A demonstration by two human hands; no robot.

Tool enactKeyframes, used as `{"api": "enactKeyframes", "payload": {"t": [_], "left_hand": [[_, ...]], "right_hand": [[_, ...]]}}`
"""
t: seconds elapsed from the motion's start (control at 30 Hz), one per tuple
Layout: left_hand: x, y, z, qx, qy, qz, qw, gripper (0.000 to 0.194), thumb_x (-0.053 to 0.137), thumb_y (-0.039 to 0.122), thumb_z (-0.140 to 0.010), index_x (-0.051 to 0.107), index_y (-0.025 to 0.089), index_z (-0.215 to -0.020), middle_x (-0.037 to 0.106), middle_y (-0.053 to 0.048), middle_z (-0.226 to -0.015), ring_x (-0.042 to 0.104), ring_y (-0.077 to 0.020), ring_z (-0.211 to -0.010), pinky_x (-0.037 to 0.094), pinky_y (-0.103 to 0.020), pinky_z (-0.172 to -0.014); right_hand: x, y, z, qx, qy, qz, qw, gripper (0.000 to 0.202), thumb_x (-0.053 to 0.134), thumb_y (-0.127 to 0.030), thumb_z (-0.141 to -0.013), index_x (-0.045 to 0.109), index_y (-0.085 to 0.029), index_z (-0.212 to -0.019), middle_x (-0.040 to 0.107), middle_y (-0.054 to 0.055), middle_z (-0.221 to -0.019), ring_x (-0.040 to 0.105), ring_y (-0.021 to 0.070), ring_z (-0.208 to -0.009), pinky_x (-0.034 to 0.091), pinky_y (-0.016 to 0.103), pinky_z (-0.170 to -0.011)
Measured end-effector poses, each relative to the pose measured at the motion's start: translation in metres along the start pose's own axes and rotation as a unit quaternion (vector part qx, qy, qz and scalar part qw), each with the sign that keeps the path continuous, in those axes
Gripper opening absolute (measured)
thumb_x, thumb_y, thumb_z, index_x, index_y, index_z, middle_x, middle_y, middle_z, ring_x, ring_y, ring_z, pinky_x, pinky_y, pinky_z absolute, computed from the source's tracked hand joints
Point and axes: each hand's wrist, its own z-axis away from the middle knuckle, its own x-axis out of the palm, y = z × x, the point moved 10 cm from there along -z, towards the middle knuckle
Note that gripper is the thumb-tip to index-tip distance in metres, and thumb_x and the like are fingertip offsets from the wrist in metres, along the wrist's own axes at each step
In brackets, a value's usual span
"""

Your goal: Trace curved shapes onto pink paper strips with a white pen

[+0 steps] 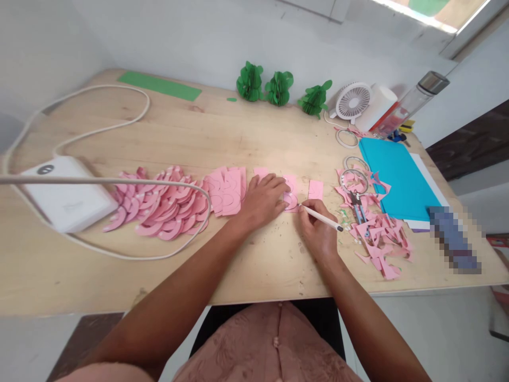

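A white pen (321,216) is gripped in my right hand (317,233), its tip at the right edge of a small pink paper piece (293,204). My left hand (267,199) lies flat with fingers stretched over that paper and part of another pink sheet (260,172) behind it. Curved outlines show on the pink paper. Left of my hand sits a stack of pink sheets (226,199) with drawn curves. Beyond it is a big heap of cut curved pink pieces (167,204). One more pink rectangle (315,189) lies just above my right hand.
Pink scraps (382,239), scissors (357,204) and tape rings (353,181) lie at right beside a blue folder (401,178). Green paper trees (279,88), a small fan (353,102) and a bottle (413,103) stand behind. A white cable (175,257) loops around a white box (71,193).
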Motion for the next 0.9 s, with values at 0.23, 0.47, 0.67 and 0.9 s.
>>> {"api": "enactKeyframes", "payload": {"t": [0.23, 0.47, 0.67, 0.9], "left_hand": [[0.0002, 0.0002, 0.0, -0.002, -0.003, -0.002, 1.0, 0.022, 0.052, 0.024, -0.085, 0.059, 0.025, -0.106, 0.057, -0.005, -0.132, 0.042, -0.0259, -0.13, 0.023, -0.055, -0.109], [0.0006, -0.0005, -0.0008, -0.007, -0.006, -0.007, 1.0, 0.022, 0.053, 0.023, -0.085, 0.059, 0.026, -0.106, 0.056, -0.005, -0.133, 0.041, -0.0252, -0.131, 0.023, -0.054, -0.11], [0.0007, -0.0003, -0.0007, -0.006, -0.006, -0.01, 1.0, 0.023, 0.052, 0.022, -0.085, 0.059, 0.025, -0.107, 0.057, -0.005, -0.133, 0.041, -0.025, -0.131, 0.023, -0.054, -0.109], [0.0009, 0.0, -0.0004, -0.003, -0.004, -0.01, 1.0, 0.023, 0.053, 0.022, -0.085, 0.059, 0.025, -0.107, 0.057, -0.005, -0.133, 0.041, -0.0254, -0.13, 0.024, -0.054, -0.109]], "right_hand": [[0.0001, 0.0005, 0.0002, 0.002, 0.001, -0.009, 1.0, 0.011, 0.051, -0.027, -0.083, 0.059, -0.021, -0.081, 0.058, -0.003, -0.063, 0.05, 0.012, -0.054, 0.039, 0.024, -0.055], [0.0001, -0.0004, 0.0003, 0.001, 0.003, -0.006, 1.0, 0.012, 0.05, -0.029, -0.083, 0.059, -0.021, -0.081, 0.058, -0.003, -0.063, 0.049, 0.0122, -0.053, 0.038, 0.024, -0.055], [-0.0001, -0.0006, 0.0003, -0.001, 0.005, -0.003, 1.0, 0.012, 0.051, -0.028, -0.083, 0.059, -0.02, -0.081, 0.058, -0.003, -0.063, 0.05, 0.0122, -0.054, 0.038, 0.024, -0.056], [-0.0006, -0.0006, -0.0012, 0.001, 0.009, -0.002, 1.0, 0.011, 0.051, -0.028, -0.082, 0.06, -0.02, -0.081, 0.058, -0.003, -0.062, 0.05, 0.0124, -0.053, 0.038, 0.024, -0.056]]}}
